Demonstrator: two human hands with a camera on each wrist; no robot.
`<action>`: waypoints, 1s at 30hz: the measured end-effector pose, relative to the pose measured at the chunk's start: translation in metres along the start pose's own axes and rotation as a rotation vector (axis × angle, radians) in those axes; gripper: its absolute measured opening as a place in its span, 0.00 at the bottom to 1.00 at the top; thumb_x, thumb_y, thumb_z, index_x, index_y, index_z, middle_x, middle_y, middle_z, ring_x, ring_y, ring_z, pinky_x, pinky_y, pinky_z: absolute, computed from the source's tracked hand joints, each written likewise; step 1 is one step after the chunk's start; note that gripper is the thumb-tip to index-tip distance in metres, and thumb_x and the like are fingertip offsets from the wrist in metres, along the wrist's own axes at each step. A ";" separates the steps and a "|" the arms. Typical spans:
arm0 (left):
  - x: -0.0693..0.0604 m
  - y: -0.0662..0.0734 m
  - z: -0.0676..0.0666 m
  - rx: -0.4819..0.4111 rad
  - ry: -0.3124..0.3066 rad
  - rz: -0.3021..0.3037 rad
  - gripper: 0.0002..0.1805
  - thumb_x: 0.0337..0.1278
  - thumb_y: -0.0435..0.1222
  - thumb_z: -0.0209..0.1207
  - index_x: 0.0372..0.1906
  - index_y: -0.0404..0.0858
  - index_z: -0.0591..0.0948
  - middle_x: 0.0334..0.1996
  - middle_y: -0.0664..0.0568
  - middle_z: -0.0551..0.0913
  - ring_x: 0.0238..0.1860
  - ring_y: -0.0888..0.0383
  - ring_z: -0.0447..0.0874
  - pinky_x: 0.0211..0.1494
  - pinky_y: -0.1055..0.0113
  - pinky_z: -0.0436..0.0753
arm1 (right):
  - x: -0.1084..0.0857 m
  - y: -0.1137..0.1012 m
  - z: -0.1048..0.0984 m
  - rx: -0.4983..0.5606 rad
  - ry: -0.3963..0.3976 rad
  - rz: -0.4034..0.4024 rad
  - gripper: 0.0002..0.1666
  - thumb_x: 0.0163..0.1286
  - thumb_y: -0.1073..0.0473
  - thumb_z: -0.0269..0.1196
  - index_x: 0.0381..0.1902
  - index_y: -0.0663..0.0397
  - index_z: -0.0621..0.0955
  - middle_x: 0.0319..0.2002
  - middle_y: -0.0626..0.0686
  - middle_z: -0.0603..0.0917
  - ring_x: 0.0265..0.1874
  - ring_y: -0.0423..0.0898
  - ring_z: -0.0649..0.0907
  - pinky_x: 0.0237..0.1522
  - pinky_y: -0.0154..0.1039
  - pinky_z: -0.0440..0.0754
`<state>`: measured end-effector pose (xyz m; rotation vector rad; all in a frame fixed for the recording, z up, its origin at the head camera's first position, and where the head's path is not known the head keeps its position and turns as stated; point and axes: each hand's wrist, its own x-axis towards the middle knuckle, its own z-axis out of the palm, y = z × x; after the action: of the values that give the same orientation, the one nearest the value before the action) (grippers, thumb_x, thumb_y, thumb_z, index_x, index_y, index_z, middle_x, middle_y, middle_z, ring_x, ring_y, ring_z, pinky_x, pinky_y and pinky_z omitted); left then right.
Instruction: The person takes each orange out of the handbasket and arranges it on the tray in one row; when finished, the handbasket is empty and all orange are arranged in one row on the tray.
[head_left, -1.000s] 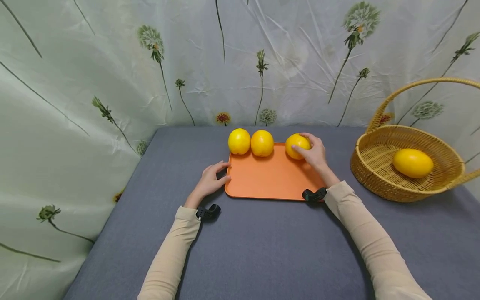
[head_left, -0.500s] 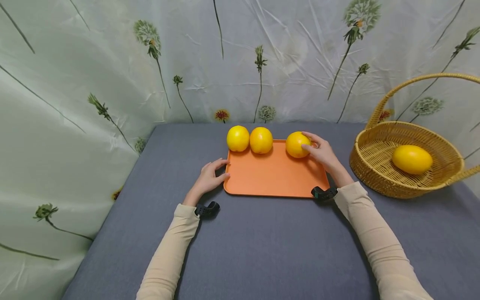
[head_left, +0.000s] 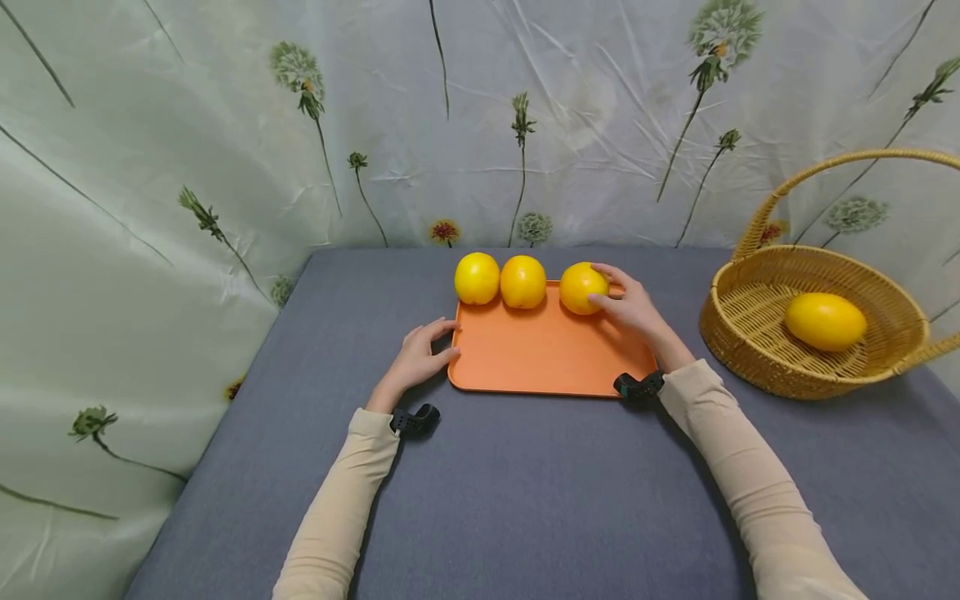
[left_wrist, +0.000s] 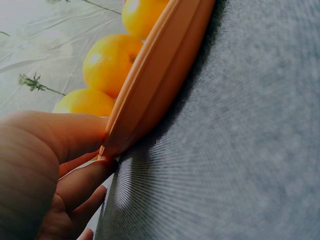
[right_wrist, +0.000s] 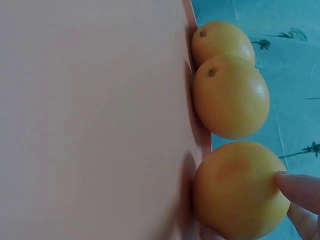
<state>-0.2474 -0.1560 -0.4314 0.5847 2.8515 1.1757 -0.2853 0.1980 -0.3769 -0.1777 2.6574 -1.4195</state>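
Three oranges stand along the far edge of an orange tray [head_left: 540,358]. The left orange [head_left: 477,279] and the middle orange [head_left: 523,282] sit side by side at the far left. My right hand [head_left: 633,308] holds the third orange [right_wrist: 240,190] from its right side; in the right wrist view, the thumb and fingers touch its skin, and a small gap separates it from the middle one. At the tray's left edge, my left hand [head_left: 416,358] grips the rim [left_wrist: 127,100] between thumb and fingers, as the left wrist view shows.
A wicker basket [head_left: 787,383] with a tall handle stands to the right, holding one yellow oval fruit [head_left: 825,322]. Grey cloth [head_left: 540,500] covers the table. Behind hangs a pale curtain [head_left: 450,167] with a dandelion print.
My right hand has first shifted right on the orange, then moved left, bringing it a little closer to the middle orange. The left hand has stayed at the tray's edge.
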 end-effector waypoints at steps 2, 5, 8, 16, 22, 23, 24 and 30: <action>0.001 0.000 0.000 -0.002 -0.001 -0.002 0.25 0.58 0.38 0.59 0.60 0.36 0.73 0.64 0.41 0.72 0.71 0.44 0.61 0.73 0.43 0.50 | 0.002 -0.001 0.001 -0.008 -0.005 -0.013 0.36 0.69 0.56 0.56 0.72 0.48 0.58 0.71 0.66 0.58 0.67 0.66 0.64 0.68 0.61 0.61; 0.001 0.000 0.000 -0.003 0.000 -0.004 0.25 0.57 0.38 0.59 0.60 0.36 0.73 0.64 0.41 0.72 0.71 0.44 0.61 0.74 0.43 0.50 | 0.005 -0.002 0.004 -0.020 -0.009 -0.039 0.36 0.69 0.56 0.56 0.72 0.49 0.58 0.71 0.65 0.58 0.67 0.66 0.64 0.67 0.60 0.62; 0.001 0.001 0.000 -0.004 0.000 -0.006 0.25 0.57 0.38 0.59 0.60 0.36 0.73 0.64 0.41 0.72 0.71 0.44 0.61 0.74 0.43 0.50 | 0.008 -0.003 0.007 -0.026 -0.006 -0.058 0.35 0.69 0.57 0.56 0.71 0.50 0.59 0.71 0.64 0.58 0.66 0.66 0.65 0.67 0.60 0.63; 0.000 0.001 0.000 -0.006 -0.001 -0.011 0.25 0.57 0.38 0.59 0.60 0.35 0.73 0.64 0.41 0.72 0.71 0.44 0.60 0.73 0.43 0.50 | 0.011 -0.006 0.012 -0.028 -0.005 -0.080 0.34 0.67 0.59 0.58 0.70 0.50 0.62 0.71 0.63 0.60 0.66 0.65 0.67 0.67 0.59 0.65; 0.001 0.000 -0.001 -0.002 0.006 -0.002 0.25 0.57 0.38 0.59 0.60 0.35 0.73 0.64 0.40 0.73 0.71 0.44 0.61 0.74 0.43 0.49 | 0.011 -0.006 0.012 -0.018 -0.004 -0.079 0.35 0.67 0.60 0.58 0.70 0.50 0.61 0.71 0.63 0.59 0.66 0.65 0.66 0.67 0.59 0.65; 0.001 0.000 -0.001 -0.003 0.007 0.000 0.25 0.57 0.38 0.59 0.60 0.35 0.73 0.63 0.40 0.73 0.71 0.44 0.61 0.74 0.43 0.49 | 0.011 -0.006 0.012 -0.015 -0.003 -0.078 0.35 0.67 0.59 0.58 0.71 0.49 0.61 0.71 0.63 0.59 0.66 0.65 0.66 0.67 0.59 0.65; 0.001 0.000 -0.001 0.001 0.008 0.006 0.25 0.57 0.38 0.59 0.60 0.34 0.73 0.63 0.40 0.73 0.71 0.44 0.61 0.74 0.43 0.50 | 0.011 -0.006 0.012 -0.014 -0.003 -0.075 0.36 0.67 0.59 0.58 0.71 0.49 0.61 0.71 0.63 0.59 0.66 0.65 0.66 0.66 0.59 0.65; 0.001 0.000 0.000 0.007 0.005 0.018 0.25 0.57 0.37 0.59 0.60 0.34 0.73 0.63 0.40 0.73 0.71 0.43 0.61 0.73 0.42 0.51 | 0.009 -0.004 0.011 -0.006 -0.031 -0.048 0.39 0.68 0.56 0.58 0.73 0.43 0.57 0.74 0.60 0.55 0.65 0.66 0.67 0.66 0.60 0.65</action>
<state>-0.2478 -0.1555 -0.4313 0.6101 2.8617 1.1716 -0.2924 0.1855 -0.3801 -0.2632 2.6496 -1.4106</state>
